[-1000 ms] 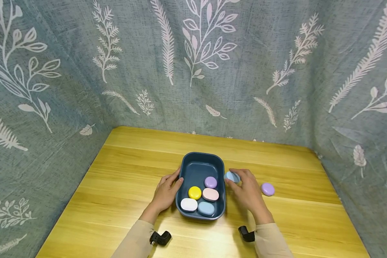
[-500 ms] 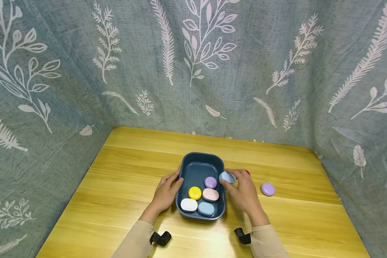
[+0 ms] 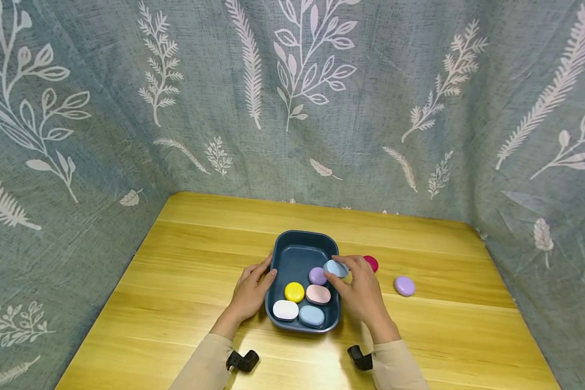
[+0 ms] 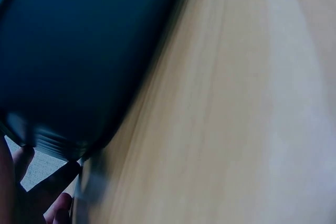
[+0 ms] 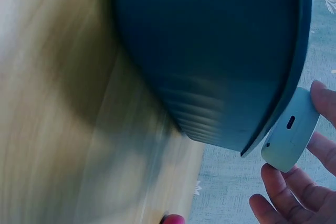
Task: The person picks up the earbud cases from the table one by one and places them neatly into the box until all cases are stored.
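A light blue earbud case (image 3: 336,268), its port slot showing in the right wrist view, is pinched between the thumb and fingers of my right hand (image 3: 363,287). It overlaps the right wall of a dark blue plastic bin (image 3: 292,234) in the head view. My left hand (image 3: 250,291) holds the bin's left side, thumb at the rim and fingers along the outer wall. Inside the bin lie a round purple case (image 3: 316,276), a round yellow case (image 3: 294,292), a pink oval case (image 3: 318,294), a white oval case (image 3: 285,310) and a blue oval case (image 3: 311,316).
On the wooden table (image 3: 205,238), a red case (image 3: 372,263) sits just behind my right hand, partly hidden by it. A round purple case (image 3: 404,286) lies further right. A leaf-patterned curtain (image 3: 253,162) closes off the back and sides.
My right hand has carried the light blue earbud case leftward to over the bin's right rim, uncovering the red case. The left hand and the bin have stayed put.
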Demonstrator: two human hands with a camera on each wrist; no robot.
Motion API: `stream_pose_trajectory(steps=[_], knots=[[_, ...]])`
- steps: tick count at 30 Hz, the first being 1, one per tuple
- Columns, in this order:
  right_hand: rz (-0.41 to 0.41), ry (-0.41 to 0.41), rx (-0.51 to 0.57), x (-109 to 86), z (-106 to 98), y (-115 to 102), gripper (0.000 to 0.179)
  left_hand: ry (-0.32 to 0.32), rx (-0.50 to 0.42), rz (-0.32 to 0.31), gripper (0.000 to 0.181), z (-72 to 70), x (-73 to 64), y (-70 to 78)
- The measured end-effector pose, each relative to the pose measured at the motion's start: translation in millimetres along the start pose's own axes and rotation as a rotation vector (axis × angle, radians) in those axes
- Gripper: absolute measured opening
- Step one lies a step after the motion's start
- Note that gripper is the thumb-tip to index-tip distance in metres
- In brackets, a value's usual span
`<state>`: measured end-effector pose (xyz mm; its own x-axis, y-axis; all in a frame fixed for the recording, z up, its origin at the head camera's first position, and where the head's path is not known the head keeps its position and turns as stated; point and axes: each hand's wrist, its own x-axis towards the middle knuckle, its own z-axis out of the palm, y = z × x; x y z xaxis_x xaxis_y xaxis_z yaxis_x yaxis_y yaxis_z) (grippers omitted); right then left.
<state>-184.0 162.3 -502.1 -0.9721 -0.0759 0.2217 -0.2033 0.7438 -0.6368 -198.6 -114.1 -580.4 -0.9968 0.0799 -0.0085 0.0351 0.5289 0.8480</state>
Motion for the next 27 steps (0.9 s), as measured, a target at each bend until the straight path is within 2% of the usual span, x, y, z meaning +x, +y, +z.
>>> stream_pose_trajectory(steps=[11, 27], knots=[[-0.059, 0.024, -0.009, -2.5, 9, -9, 0.044, -0.009, -0.001, -0.011, 0.056, -0.3, 0.0, -1.0], [-0.080, 0.008, 0.010, -4.1, 22, -22, 0.043, -0.005, 0.005, -0.007, 0.055, 0.0, 1.2, -1.6]])
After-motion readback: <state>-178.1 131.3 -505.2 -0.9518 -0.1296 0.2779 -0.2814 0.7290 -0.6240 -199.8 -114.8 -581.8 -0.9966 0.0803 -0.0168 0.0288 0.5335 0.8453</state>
